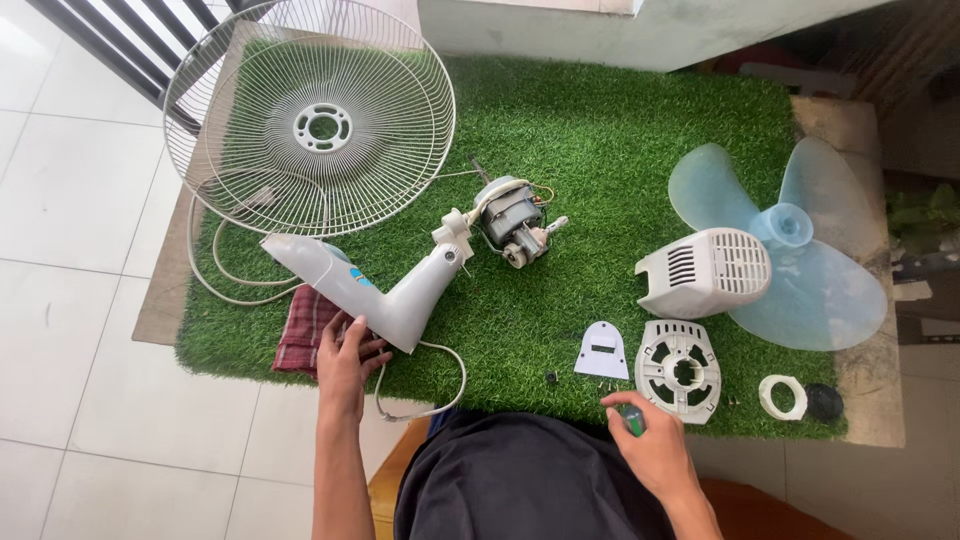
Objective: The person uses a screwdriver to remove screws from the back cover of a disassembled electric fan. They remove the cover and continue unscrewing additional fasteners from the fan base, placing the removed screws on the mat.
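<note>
The left hand (345, 360) is stretched forward, its fingers (372, 352) wrapped on the grey fan stand (385, 290) lying on the green mat (600, 130). A green-handled screwdriver (633, 420) is clenched in the bent right hand (645, 445), near the round motor cover (680, 370).

No packages, labels, signs or screens show on the green mat.

Fan parts spread over a grass mat (600, 130)

At far left, wire guard (310, 120) behind the stand neck (385, 290), motor (510, 225) at its upper end; cloth (305, 335) partly beneath, left hand (345, 360) touching neck. To the right, motor cover (705, 272) overlapping the blade (800, 250); nearer, small plate (602, 352), round grille (680, 368), ring (782, 396) (cap (824, 402) beside it). Right hand (645, 445) just before the grille.
</note>
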